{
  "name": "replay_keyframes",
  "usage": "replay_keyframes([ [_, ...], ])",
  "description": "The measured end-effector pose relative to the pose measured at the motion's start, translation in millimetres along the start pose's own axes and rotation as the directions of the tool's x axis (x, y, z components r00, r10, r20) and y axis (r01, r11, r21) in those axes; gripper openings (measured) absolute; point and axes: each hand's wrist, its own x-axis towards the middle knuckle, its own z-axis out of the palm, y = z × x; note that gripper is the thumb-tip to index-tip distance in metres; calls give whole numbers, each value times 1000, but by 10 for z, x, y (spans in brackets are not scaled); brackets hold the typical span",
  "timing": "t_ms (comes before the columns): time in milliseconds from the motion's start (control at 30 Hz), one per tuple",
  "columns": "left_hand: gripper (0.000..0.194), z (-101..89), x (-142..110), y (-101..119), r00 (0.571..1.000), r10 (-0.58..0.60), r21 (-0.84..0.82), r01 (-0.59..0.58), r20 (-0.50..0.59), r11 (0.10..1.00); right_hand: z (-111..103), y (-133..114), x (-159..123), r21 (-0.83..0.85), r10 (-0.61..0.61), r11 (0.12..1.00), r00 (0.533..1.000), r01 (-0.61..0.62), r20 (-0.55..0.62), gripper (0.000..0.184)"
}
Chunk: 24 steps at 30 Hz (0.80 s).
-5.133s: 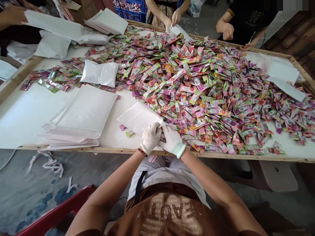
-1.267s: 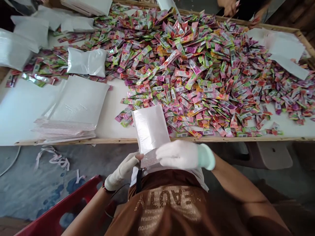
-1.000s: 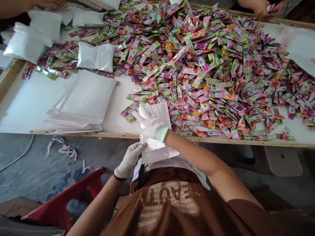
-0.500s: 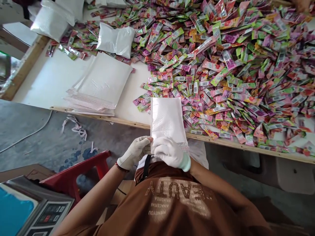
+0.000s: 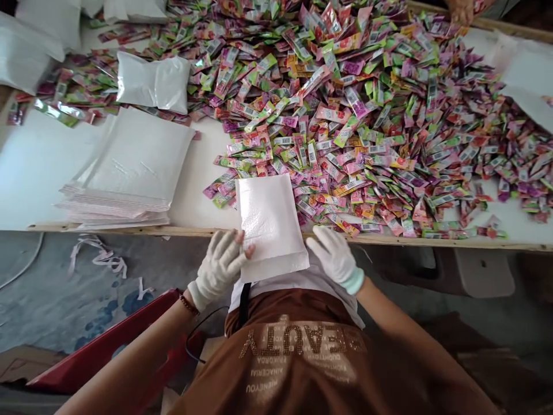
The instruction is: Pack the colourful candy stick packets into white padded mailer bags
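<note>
A white padded mailer (image 5: pixel 272 222) lies over the table's front edge, its near end above my lap. A plain band runs across that near end. My left hand (image 5: pixel 221 266), in a white glove with bare fingertips at thumb and forefinger, is open at the mailer's left edge, fingers spread and seemingly touching it. On the other side, my right hand (image 5: pixel 334 258), gloved in white with a pale green cuff, is open beside the mailer's right edge. Whether its fingertips touch the mailer I cannot tell.
A stack of flat white mailers (image 5: pixel 138 164) lies to the left, with a filled white pouch (image 5: pixel 153 83) behind it. Colourful stick sachets (image 5: pixel 319 109) cover much of the table. Another person's hand (image 5: pixel 461 10) shows at the far right. A red stool (image 5: pixel 108 343) stands lower left.
My right hand has let go of the mailer's near end and moved right. My left hand has loosened from a pinch and spread its fingers. The view has swung to the right.
</note>
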Motion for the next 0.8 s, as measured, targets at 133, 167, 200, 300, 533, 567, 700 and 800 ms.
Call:
replay_keyframes([
  [133, 37, -105, 63, 50, 974, 216, -184, -200, 71, 962, 168, -135, 379, 207, -264, 942, 964, 263, -26, 43],
  [167, 32, -137, 65, 79, 984, 175, -236, -160, 44, 958, 156, -137, 418, 278, -248, 927, 968, 250, -43, 40],
  [200, 27, -164, 71, 114, 995, 96, -283, -87, 18, 955, 130, -137, 450, 354, -194, 913, 979, 204, -64, 37],
  [300, 24, -204, 154, 222, 967, -255, -391, 236, 5, 889, 33, -162, 584, 542, 102, 839, 993, -51, -65, 29],
  [533, 46, -186, 632, 190, 732, -661, -332, 672, 163, 662, 103, -218, 1051, 468, 496, 705, 842, -533, 211, 18],
  [567, 42, -211, 672, 182, 718, -673, -363, 683, 178, 633, 114, -214, 1084, 482, 535, 667, 816, -568, 220, 25],
  [700, 50, -381, 634, 276, 623, -697, -641, 705, 356, 303, -19, -246, 1150, 754, 477, 391, 817, -528, 324, 83],
  [800, 57, -508, 500, 412, 581, -566, -712, 702, 586, -18, -264, -351, 1195, 902, 345, 214, 893, -375, 289, 81],
])
